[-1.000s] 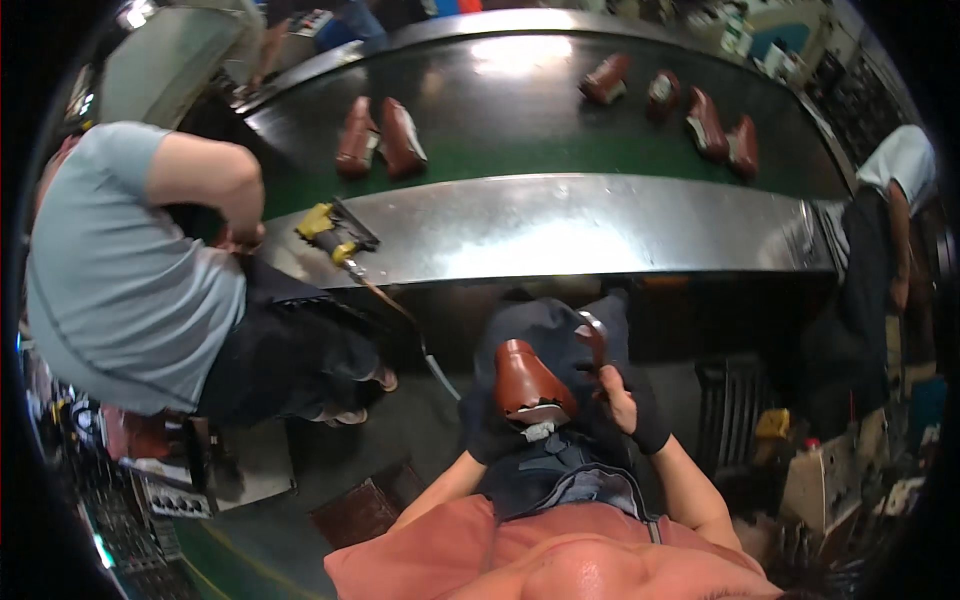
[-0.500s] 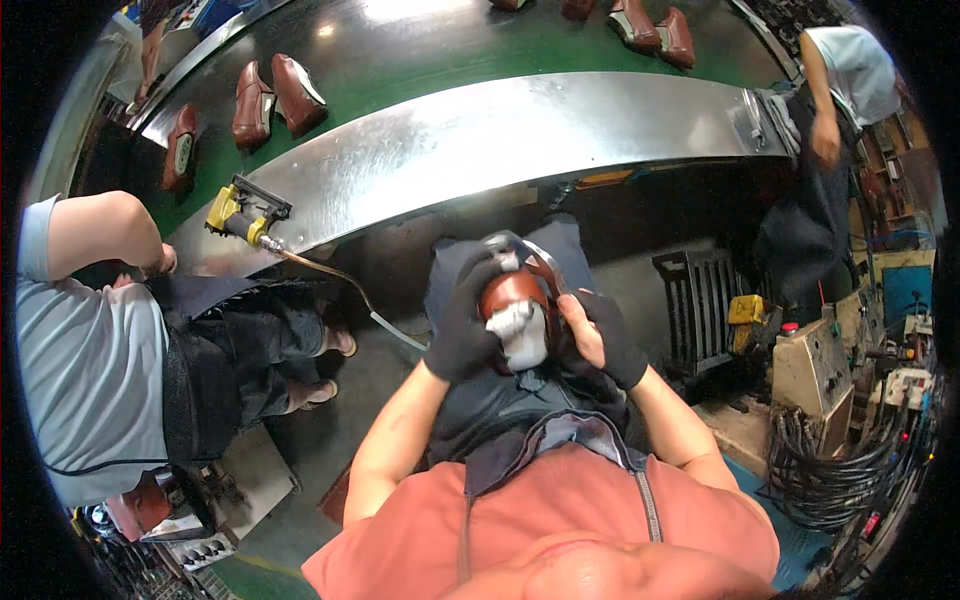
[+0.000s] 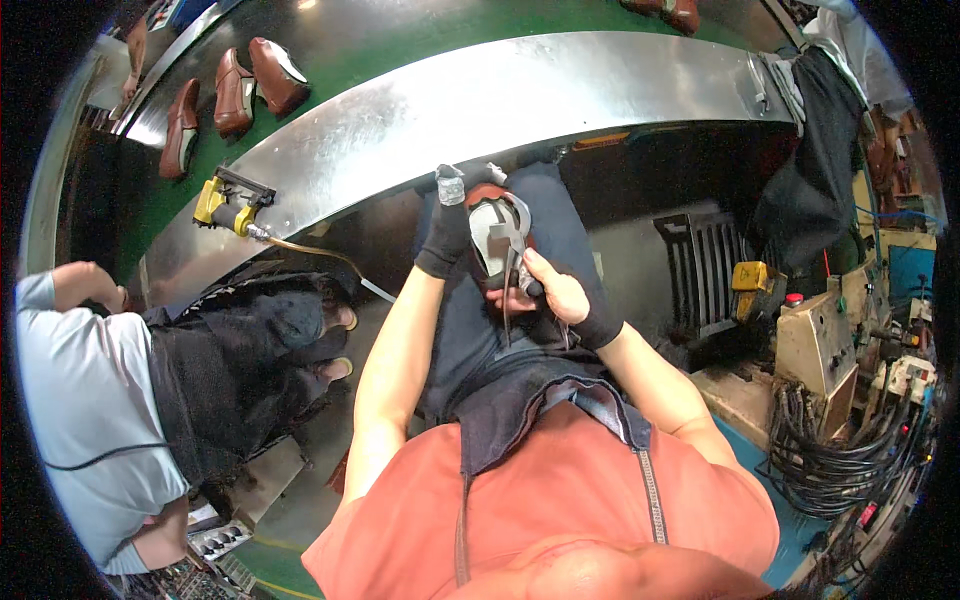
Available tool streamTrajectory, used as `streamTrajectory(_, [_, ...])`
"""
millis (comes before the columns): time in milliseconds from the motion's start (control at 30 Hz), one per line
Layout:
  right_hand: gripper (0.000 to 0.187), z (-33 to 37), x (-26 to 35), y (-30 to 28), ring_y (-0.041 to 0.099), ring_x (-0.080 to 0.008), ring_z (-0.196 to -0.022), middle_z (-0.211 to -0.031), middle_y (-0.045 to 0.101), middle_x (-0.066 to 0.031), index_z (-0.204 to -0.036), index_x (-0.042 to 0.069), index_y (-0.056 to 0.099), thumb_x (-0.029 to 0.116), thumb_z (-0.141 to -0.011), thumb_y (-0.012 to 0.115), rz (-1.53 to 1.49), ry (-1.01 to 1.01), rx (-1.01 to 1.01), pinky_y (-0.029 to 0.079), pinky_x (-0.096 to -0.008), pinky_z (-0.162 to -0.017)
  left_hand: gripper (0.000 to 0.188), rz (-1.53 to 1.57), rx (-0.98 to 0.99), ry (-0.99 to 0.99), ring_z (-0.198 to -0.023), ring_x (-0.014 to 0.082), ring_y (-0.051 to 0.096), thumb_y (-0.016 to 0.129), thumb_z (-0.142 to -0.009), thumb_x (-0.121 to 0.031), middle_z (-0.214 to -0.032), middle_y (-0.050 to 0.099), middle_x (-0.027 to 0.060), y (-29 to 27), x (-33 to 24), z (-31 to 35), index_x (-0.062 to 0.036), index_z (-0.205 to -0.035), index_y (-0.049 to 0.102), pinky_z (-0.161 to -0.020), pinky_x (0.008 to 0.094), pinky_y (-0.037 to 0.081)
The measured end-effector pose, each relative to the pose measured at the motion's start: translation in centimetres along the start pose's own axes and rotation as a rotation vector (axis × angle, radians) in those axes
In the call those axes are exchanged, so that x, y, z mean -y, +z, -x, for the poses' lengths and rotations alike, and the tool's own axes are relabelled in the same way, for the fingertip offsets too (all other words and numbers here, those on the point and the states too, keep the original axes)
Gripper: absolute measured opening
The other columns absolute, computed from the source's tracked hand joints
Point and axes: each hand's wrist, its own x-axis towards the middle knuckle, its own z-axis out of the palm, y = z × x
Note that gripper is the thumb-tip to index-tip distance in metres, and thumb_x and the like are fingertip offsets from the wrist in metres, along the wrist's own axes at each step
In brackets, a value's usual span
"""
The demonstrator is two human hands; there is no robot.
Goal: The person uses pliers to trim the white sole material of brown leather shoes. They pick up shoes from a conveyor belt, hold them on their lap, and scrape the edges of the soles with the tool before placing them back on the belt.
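A brown leather shoe [image 3: 492, 262] rests on my lap at the bench edge, its pale grey underside facing up. My left hand [image 3: 450, 218], in a black glove with clear tape round a fingertip, is wrapped along the shoe's left side and far end. In my right hand [image 3: 558, 292], gloved with the thumb bare, is a grey metal pincer-like tool [image 3: 503, 235]. The tool's head lies over the shoe's underside, and its thin handles run toward me. My right fingers are closed about the handles, partly hidden beneath the shoe.
Ahead curves a metal bench edge [image 3: 400, 110] beside a green belt [image 3: 345, 40] carrying several brown shoes [image 3: 235, 95]. A yellow nail gun [image 3: 230, 205] with a hose lies left. Co-workers stand left [image 3: 95, 390] and right. Cables [image 3: 830, 460] and a control box [image 3: 812, 340] are at right.
The shoe has turned from its brown upper to its pale underside and moved farther from me. My left hand shifted forward. The tool now lies over the underside. The left co-worker's arm has lowered.
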Motion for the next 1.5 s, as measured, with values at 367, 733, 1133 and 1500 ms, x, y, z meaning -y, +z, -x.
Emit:
streamTrajectory(367, [0.035, -2.4, -3.7, 1.7, 0.056, -0.0411, -0.073, -0.078, 0.058, -0.0231, -0.091, -0.002, 0.057, 0.028, -0.096, 0.040, 0.830, -0.534, -0.568, 0.044, -0.0433, -0.067, 0.043, -0.188, -0.073, 0.084, -0.090, 0.0202, 0.060, 0.045, -0.090, -0.041, -0.092, 0.065, 0.0081, 0.9, -0.3, -0.5, -0.0021, -0.092, 0.063, -0.085, 0.0348, 0.046])
streamTrajectory(733, [0.036, 8.2, -11.9, -3.5, 0.056, -0.0332, -0.090, -0.098, 0.056, -0.0159, -0.098, 0.007, 0.058, 0.030, -0.071, 0.067, 1.189, -0.599, 0.172, 0.046, -0.0427, -0.081, 0.041, 0.055, -0.226, -0.336, -0.115, 0.0269, 0.050, 0.050, -0.091, -0.021, -0.123, 0.050, 0.0149, 5.3, -2.2, 15.7, -0.0034, -0.127, 0.043, -0.102, 0.0397, 0.036])
streamTrajectory(1133, [0.041, 8.9, -11.8, -4.2, 0.054, -0.0363, -0.093, -0.102, 0.056, -0.0148, -0.094, 0.005, 0.060, 0.043, -0.077, 0.063, 1.095, -0.513, 0.086, 0.044, -0.0445, -0.082, 0.046, -0.083, -0.225, -0.289, -0.111, 0.0239, 0.052, 0.039, -0.096, -0.037, -0.119, 0.053, 0.0134, 3.8, 2.0, 15.8, -0.0038, -0.127, 0.044, -0.100, 0.0363, 0.038])
streamTrajectory(1500, [0.056, 1.1, 2.4, 0.8, 0.052, -0.0142, -0.055, -0.060, 0.055, -0.0043, -0.077, 0.006, 0.058, 0.055, -0.093, 0.036, 0.507, 0.160, -0.489, 0.041, -0.0290, -0.055, 0.055, -0.878, -0.194, -0.103, -0.121, 0.0398, 0.042, 0.047, -0.090, -0.025, -0.124, 0.046, 0.0313, 1.7, 4.3, 8.2, 0.0122, -0.129, 0.035, -0.101, 0.0446, 0.035])
